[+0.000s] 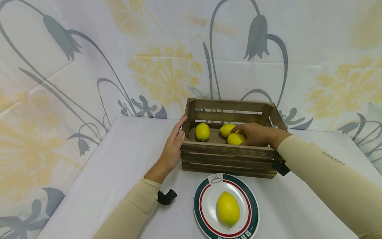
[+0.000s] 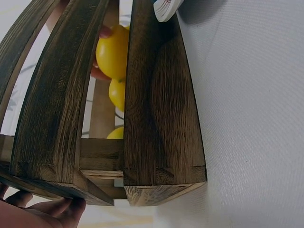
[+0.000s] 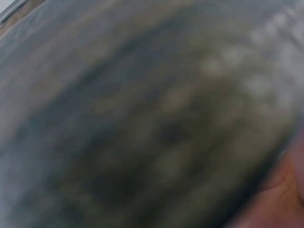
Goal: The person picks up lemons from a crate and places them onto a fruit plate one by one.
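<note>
Within the right half of the wooden crate (image 1: 229, 151), the head view shows the right hand (image 1: 258, 133) holding the near lemon (image 1: 235, 139), which lies left of the palm, fingers curled over its far side; its long axis seems to run left to right. Beyond it, the far lemon (image 1: 226, 129) sits by the fingertips. Well apart, the left hand (image 1: 170, 152) rests extended fingers against the crate's left end. From the left wrist, a lemon shows between thumb and fingers behind the slats. The right wrist view is too blurred to tell the grip.
</note>
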The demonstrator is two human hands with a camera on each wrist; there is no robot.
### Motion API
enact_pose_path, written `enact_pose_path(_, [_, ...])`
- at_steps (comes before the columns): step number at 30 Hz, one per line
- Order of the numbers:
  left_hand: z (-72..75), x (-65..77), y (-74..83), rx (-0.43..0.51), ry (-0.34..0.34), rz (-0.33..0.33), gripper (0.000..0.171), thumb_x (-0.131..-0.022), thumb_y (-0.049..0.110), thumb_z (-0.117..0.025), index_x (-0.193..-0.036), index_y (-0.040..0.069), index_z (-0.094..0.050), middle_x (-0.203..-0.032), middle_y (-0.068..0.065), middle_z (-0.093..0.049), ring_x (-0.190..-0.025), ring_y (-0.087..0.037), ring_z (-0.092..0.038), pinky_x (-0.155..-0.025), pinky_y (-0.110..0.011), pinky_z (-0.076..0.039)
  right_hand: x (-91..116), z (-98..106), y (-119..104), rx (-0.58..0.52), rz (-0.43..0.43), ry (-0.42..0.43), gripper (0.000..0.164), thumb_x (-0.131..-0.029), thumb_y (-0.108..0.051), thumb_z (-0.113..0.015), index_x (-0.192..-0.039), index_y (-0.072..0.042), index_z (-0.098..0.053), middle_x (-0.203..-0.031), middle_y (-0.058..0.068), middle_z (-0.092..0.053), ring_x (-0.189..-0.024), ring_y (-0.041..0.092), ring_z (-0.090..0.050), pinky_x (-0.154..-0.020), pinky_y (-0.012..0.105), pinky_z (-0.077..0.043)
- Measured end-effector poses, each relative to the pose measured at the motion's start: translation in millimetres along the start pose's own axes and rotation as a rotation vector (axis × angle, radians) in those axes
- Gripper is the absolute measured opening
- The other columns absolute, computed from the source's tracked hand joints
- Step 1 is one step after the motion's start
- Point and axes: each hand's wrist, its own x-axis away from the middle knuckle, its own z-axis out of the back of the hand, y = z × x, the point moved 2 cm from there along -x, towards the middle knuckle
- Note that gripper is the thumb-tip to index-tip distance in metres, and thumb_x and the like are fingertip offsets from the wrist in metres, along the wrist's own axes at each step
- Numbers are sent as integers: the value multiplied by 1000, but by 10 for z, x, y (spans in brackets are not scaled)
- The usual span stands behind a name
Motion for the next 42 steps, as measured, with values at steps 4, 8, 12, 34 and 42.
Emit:
enact_pose_path(4, [-2,12,17,21,6,5,51,-109,24,-27,-160,16,-24,-168,1,-17,-156,-17,-10,-127,-49,-9,-9,14,-18,-5,11,25,60,-88,-26,-76,-140,-4,-55,-134,25,-60,-118,37,-60,-103,54,-50])
enact_pose_path(8, [-2,6,41,34,-1,-7,52,-109,24,-28,-160,13,-23,-168,-2,-18,-156,-20,-11,-127,-51,-9,-1,20,-20,-19,-4,52,59,-88,-24,-76,-140,-4,-55,-134,28,-59,-120,40,-59,-104,56,-49])
enact_pose_path(12, [12,4,54,38,-3,-15,52,-109,23,-28,-160,12,-23,-168,-4,-18,-156,-23,-11,-126,-54,-10,-3,24,-21,-32,-2,78,58,-88,-21,-75,-140,-5,-55,-134,27,-60,-120,40,-59,-105,56,-48])
enact_pose_path(34, [-11,-26,31,65,-13,-5,52,-110,25,-28,-160,13,-22,-169,-6,-11,-157,-22,-7,-126,-54,-9,91,97,-29,-105,92,251,59,-86,-18,-76,-140,-7,-55,-133,19,-62,-106,30,-64,-95,51,-55])
enact_pose_path(42, [-5,-4,22,45,-8,-3,52,-109,24,-28,-160,10,-22,-169,-10,-11,-157,-24,-8,-126,-55,-10,154,154,-89,-134,156,340,62,-87,-16,-75,-143,-6,-50,-134,19,-60,-103,32,-68,-89,50,-58])
